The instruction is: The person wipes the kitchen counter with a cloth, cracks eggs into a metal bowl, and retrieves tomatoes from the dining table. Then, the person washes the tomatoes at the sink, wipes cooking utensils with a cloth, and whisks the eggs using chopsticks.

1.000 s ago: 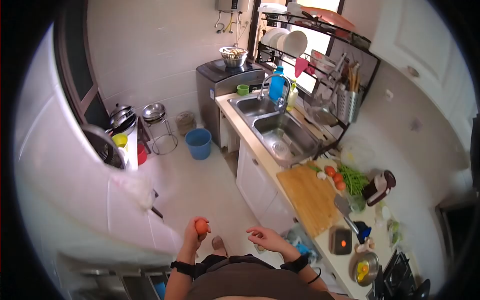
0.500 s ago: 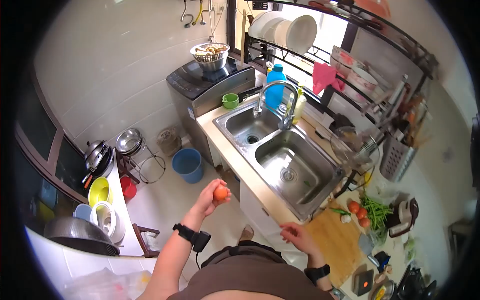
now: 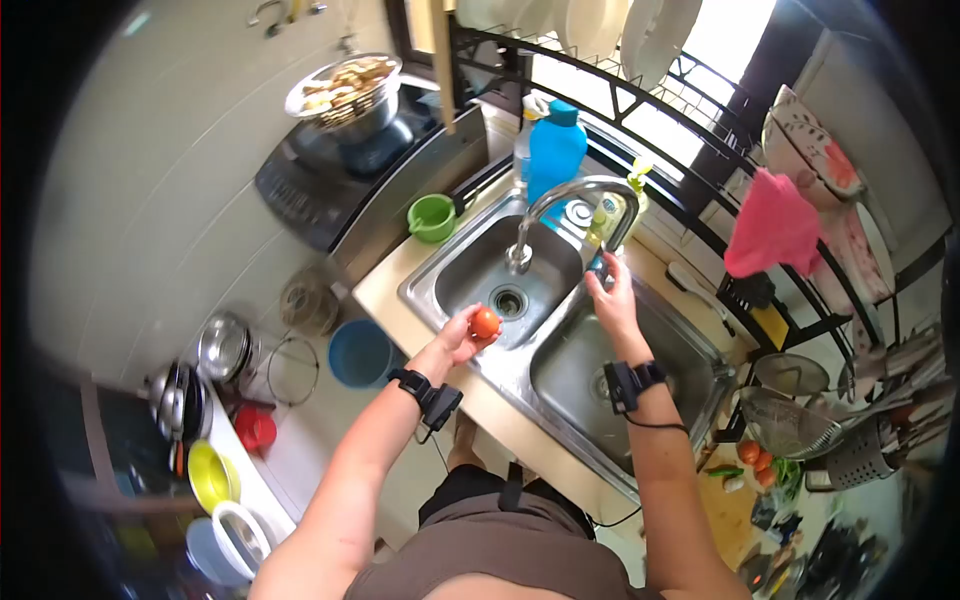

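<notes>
My left hand (image 3: 466, 334) holds a tomato (image 3: 486, 322) over the near edge of the left sink basin (image 3: 455, 285). My right hand (image 3: 613, 292) is raised at the base of the curved faucet (image 3: 590, 187), its fingertips close to the handle; whether they touch it is hard to tell. Its thumb and fingers are apart, with nothing seen between them. The faucet's spout hangs over the left basin, and no water shows. Below my right forearm lies the right basin (image 3: 560, 375).
A blue bottle (image 3: 556, 150) and a green cup (image 3: 432, 218) stand behind and left of the sink. A dish rack (image 3: 640, 105) with a pink cloth (image 3: 773, 225) runs along the window. On the floor is a blue bucket (image 3: 360, 354). More tomatoes (image 3: 757, 458) lie at right.
The view has moved up to the sink. My left hand has carried the tomato from above the floor to the left basin. My right hand has reached forward to the faucet.
</notes>
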A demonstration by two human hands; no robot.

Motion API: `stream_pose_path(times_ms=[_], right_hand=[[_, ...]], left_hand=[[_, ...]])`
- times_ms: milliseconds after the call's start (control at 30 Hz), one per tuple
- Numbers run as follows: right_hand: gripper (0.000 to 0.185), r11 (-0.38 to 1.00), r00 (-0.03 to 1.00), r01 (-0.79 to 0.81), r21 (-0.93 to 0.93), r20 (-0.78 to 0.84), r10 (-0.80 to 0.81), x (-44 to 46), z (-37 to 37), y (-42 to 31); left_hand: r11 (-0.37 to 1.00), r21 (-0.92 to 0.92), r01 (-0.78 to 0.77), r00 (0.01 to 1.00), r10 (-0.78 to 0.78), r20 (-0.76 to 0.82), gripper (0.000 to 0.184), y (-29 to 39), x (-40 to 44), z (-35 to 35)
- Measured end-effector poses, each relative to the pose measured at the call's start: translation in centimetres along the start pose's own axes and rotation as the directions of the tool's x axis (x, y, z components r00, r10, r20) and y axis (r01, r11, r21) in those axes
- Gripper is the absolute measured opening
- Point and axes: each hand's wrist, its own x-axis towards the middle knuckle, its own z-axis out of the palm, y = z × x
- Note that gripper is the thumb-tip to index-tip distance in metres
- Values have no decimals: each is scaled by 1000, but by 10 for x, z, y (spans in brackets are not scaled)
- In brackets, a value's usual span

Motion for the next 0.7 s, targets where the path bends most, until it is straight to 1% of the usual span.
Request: stream_pose_path(times_ms=[33, 100, 133, 167, 233, 267, 300, 333, 367, 400, 433, 467, 500, 533, 567, 600, 633, 667, 700], right_hand=[[49, 993, 995, 67, -97, -72, -74, 13, 15, 6], [38, 981, 988, -149, -120, 29, 154, 18, 37, 8], [26, 983, 992, -126, -136, -43, 122, 17, 44, 10], [19, 980, 994, -109, -167, -45, 103, 14, 47, 13], [30, 969, 991, -126, -211, 21, 133, -3, 45, 9], [36, 975, 998, -67, -212, -28, 62, -10, 44, -3], [43, 972, 996, -11, -235, -90, -10, -17, 43, -13], [51, 977, 991, -87, -197, -114, 65, -27, 41, -13], [60, 973, 979, -162, -162, -149, 138, -40, 37, -13], [58, 960, 951, -269, -75, -181, 252, -57, 32, -16], [56, 934, 911, -357, 26, -208, 355, -77, 22, -20], [51, 872, 855, -488, 29, -185, 484, -100, 8, -22], [47, 795, 783, -605, 46, -148, 604, -121, -6, -25], [47, 780, 756, -625, 46, -218, 618, -139, -23, -28], [41, 718, 697, -695, 31, -218, 684, -159, -40, -31], [36, 655, 638, -755, 23, -205, 743, -179, -54, -31], [30, 690, 635, -717, 95, -320, 703, -202, -61, -18], [28, 599, 552, -798, 69, -316, 772, -215, -82, -21], [27, 569, 492, -797, 203, -329, 806, -238, -99, -5]], left_hand=[[1000, 17, 1, 996, 0, -94, 46, 9, 23, 0], [994, -29, 108, 989, -110, -96, 45, 27, 70, -8], [993, -22, 116, 991, -117, -71, 43, 33, 89, -6], [988, -8, 153, 986, -153, -60, 43, 39, 104, -5], [979, 19, 202, 979, -202, 20, 36, 46, 133, 3], [957, 20, 288, 956, -289, 57, 35, 43, 159, -12], [954, 93, 285, 957, -289, 28, 35, 41, 171, -9], [957, 48, 285, 956, -288, 53, 36, 39, 184, -10], [948, -7, 320, 938, -315, 142, 35, 37, 196, -17], [929, -69, 363, 905, -334, 262, 33, 28, 222, -36], [939, -101, 330, 919, -295, 262, 30, 24, 226, -34], [951, -8, 308, 913, -293, 283, 26, 22, 230, -30], [931, 0, 365, 862, -338, 377, 24, 24, 233, -24], [883, -82, 461, 856, -419, 302, 20, 26, 220, -6], [884, 51, 464, 841, -458, 290, 19, 19, 249, -29], [961, 61, 268, 942, -275, 190, 22, 18, 216, 0], [869, 175, 462, 825, -494, 274, 28, 22, 240, -21], [835, 215, 507, 749, -550, 370, 31, 25, 237, -21], [799, 259, 542, 661, -596, 456, 33, 31, 230, -17]])
